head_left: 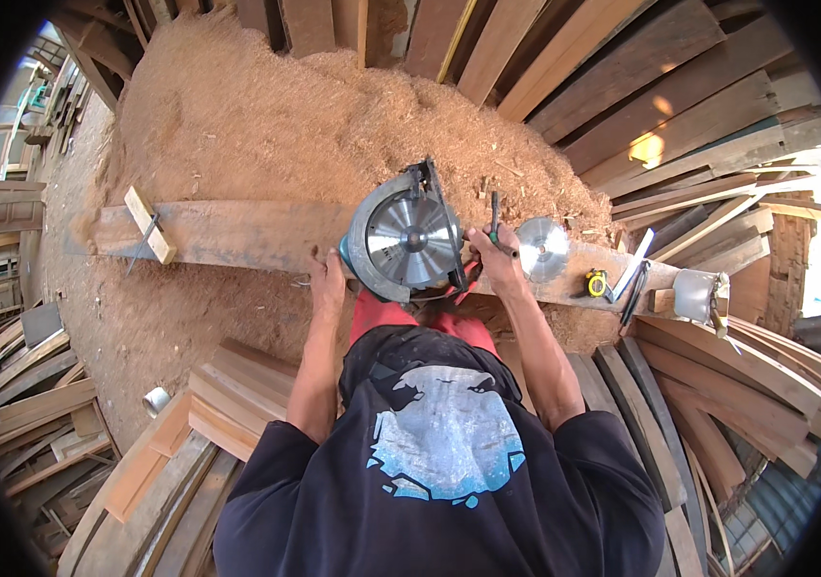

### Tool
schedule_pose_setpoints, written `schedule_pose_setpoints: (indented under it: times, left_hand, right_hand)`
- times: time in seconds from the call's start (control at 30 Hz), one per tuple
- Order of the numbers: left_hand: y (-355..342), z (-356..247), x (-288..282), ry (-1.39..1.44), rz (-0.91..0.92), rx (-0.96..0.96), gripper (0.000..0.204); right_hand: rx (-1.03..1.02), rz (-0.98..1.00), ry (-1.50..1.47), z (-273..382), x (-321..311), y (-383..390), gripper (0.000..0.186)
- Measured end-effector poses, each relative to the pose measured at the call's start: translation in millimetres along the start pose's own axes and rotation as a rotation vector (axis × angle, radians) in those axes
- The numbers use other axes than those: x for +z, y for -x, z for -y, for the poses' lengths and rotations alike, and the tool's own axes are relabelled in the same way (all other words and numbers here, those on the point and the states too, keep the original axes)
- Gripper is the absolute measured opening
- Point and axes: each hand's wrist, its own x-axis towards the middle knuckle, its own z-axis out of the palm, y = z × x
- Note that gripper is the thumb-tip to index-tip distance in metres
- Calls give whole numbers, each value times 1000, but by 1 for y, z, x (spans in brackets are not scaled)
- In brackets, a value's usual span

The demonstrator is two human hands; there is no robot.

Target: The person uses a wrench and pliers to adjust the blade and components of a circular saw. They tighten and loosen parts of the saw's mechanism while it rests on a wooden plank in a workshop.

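A circular saw (397, 207) lies turned over on a long plank in front of me, its round toothed blade (410, 240) facing up. My left hand (327, 279) is at the saw's left side, fingers bent against its teal body edge. To the saw's right, my right hand (502, 264) is closed round a slim dark tool (495, 213) with a touch of green; its exact kind is unclear. Just beyond that hand, a loose circular saw blade (543, 248) rests flat on the plank. Red cloth shows below the saw, partly covered by it.
The plank (237, 231) runs left to right, with a wooden-stocked try square (149, 226) at its left. Rightward are a yellow tape measure (596, 282) and a whitish container (697, 295). Sawdust (247, 125) heaps behind; stacked boards (660, 96) and timber offcuts (228, 399) surround me.
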Motion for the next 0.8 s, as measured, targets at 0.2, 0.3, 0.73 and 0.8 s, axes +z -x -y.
schedule_pose_setpoints:
  times: [0.2, 0.3, 0.73, 0.8]
  left_hand:
    - [40, -97, 17, -364, 34, 200, 95]
    - [41, -98, 25, -531, 0, 242, 90]
    - [26, -77, 33, -474, 65, 171, 74]
    - [25, -81, 32, -447, 83, 170, 76]
  right_hand:
    - [159, 123, -243, 8, 18, -4, 24]
    - [148, 130, -271, 8, 17, -4, 24]
    - [28, 97, 17, -5, 4, -10, 20]
    - [-245, -50, 303, -3, 0, -5, 23]
